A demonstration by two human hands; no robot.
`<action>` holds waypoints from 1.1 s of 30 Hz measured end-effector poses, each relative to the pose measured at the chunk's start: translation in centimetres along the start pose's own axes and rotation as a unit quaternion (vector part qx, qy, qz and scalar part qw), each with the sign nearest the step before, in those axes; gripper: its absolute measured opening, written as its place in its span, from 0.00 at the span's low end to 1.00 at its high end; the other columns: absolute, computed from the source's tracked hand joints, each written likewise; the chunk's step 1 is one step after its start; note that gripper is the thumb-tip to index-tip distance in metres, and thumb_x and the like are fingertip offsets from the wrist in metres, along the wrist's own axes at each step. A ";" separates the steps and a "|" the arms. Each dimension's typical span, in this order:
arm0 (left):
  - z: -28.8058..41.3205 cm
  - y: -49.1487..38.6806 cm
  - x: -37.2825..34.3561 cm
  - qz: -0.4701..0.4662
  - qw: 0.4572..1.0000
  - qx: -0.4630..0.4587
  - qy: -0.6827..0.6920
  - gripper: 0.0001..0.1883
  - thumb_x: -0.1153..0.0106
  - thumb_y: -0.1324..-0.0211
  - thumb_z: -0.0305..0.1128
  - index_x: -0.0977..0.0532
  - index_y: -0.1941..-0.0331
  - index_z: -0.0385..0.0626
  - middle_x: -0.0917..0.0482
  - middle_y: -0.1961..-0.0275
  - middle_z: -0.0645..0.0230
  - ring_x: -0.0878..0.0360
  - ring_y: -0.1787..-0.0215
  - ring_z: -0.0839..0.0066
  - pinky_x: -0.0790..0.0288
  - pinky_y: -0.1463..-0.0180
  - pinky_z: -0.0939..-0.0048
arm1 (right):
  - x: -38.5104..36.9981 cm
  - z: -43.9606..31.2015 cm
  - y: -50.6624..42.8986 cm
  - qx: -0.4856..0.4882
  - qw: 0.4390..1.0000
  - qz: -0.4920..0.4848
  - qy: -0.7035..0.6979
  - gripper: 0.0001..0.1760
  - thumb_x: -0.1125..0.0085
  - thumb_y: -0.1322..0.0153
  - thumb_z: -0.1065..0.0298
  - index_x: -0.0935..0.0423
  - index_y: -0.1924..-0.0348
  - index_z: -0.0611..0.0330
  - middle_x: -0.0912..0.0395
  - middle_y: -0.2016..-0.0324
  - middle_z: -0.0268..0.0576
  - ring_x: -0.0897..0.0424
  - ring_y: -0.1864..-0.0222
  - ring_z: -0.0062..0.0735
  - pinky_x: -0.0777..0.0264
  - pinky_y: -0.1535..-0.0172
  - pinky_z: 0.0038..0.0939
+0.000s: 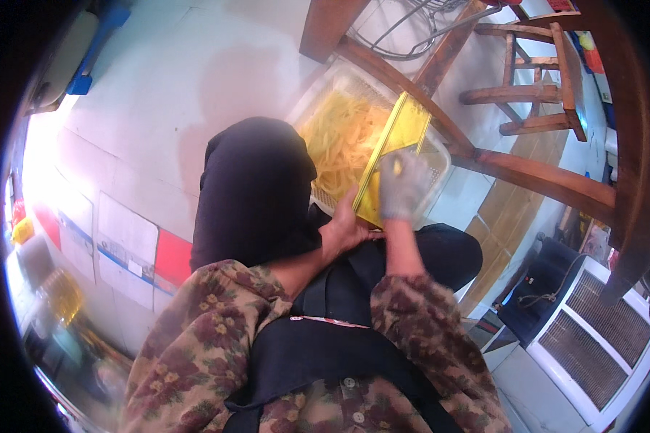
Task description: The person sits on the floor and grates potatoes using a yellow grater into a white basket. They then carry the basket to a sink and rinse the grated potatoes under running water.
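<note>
My bare left hand grips the near end of a yellow mandoline slicer. The slicer lies slanted across a white plastic basket, its far end by a wooden bar. Long pale yellow and orange strips of cut food are heaped in the basket, left of the slicer. On the slicer's face, my right hand wears a greyish knit glove and is blurred. Its fingers curl around a small yellow piece, mostly hidden by the glove.
My dark-trousered knees flank the basket's near side. Wooden table bars cross beyond it, with a wooden stool at upper right. Coiled metal wire lies behind the bars. A white-framed grille panel stands at lower right.
</note>
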State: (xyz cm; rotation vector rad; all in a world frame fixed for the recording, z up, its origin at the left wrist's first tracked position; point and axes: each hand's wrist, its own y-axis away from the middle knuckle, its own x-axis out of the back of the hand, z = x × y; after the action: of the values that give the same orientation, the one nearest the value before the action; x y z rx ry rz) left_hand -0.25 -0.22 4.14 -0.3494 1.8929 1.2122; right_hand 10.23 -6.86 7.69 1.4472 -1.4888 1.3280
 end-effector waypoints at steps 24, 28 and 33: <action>-0.1 0.4 0.2 0.015 1.000 -0.002 0.000 0.37 0.73 0.27 0.65 0.37 0.27 0.54 0.28 0.31 0.59 0.28 0.32 0.52 0.33 0.36 0.35 | -4.2 0.9 -2.7 0.036 0.997 0.051 0.036 0.19 0.36 0.32 0.55 0.20 0.55 0.58 0.25 0.48 0.55 0.29 0.42 0.57 0.34 0.38 0.52; 0.4 0.7 -0.6 -0.035 0.999 -0.008 -0.010 0.38 0.71 0.29 0.68 0.36 0.29 0.56 0.28 0.31 0.60 0.28 0.32 0.53 0.31 0.38 0.35 | -4.9 2.2 -10.9 -0.066 0.991 -0.107 0.042 0.19 0.38 0.31 0.51 0.16 0.56 0.57 0.21 0.51 0.54 0.25 0.45 0.54 0.33 0.38 0.47; 0.4 0.4 -0.8 -0.001 1.000 -0.015 0.004 0.34 0.69 0.27 0.63 0.33 0.31 0.52 0.26 0.33 0.60 0.27 0.34 0.55 0.30 0.37 0.39 | 0.7 -0.1 -3.9 -0.026 0.996 -0.084 -0.005 0.19 0.36 0.31 0.53 0.16 0.54 0.57 0.21 0.52 0.54 0.25 0.45 0.52 0.34 0.37 0.47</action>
State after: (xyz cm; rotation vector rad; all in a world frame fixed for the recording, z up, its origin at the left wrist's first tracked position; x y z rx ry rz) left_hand 0.16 0.14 4.96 -0.3729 1.8825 1.2390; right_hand 13.89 -6.45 9.17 1.5116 -1.3642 1.1750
